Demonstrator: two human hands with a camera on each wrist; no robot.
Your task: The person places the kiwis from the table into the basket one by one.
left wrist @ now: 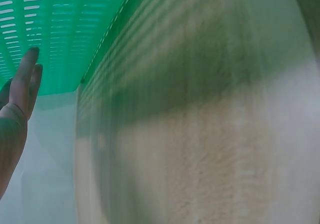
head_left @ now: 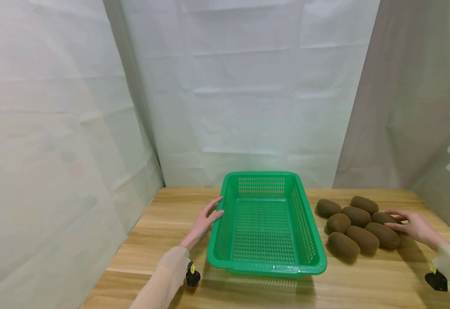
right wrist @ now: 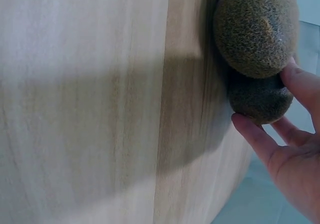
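An empty green plastic basket [head_left: 265, 231] with slotted sides stands on the wooden table. My left hand [head_left: 205, 219] rests against its left rim, thumb and fingers extended; the left wrist view shows the fingers [left wrist: 26, 76] along the slotted wall. To the basket's right lies a group of several brown, fuzzy kiwis [head_left: 357, 216]. At the right edge of that group my right hand [head_left: 412, 225] holds a kiwi [right wrist: 260, 101] between thumb and fingers. Another kiwi [right wrist: 255, 29] lies right beside it, nearer the wrist camera, partly covering it.
The wooden table [head_left: 163, 214] reaches back to a pale hanging cloth [head_left: 248, 107]. More cloth hangs at the left [head_left: 55, 150] and a grey one with white flowers [head_left: 402, 107] at the right. A black wrist camera [head_left: 192, 274] sits on the left sleeve.
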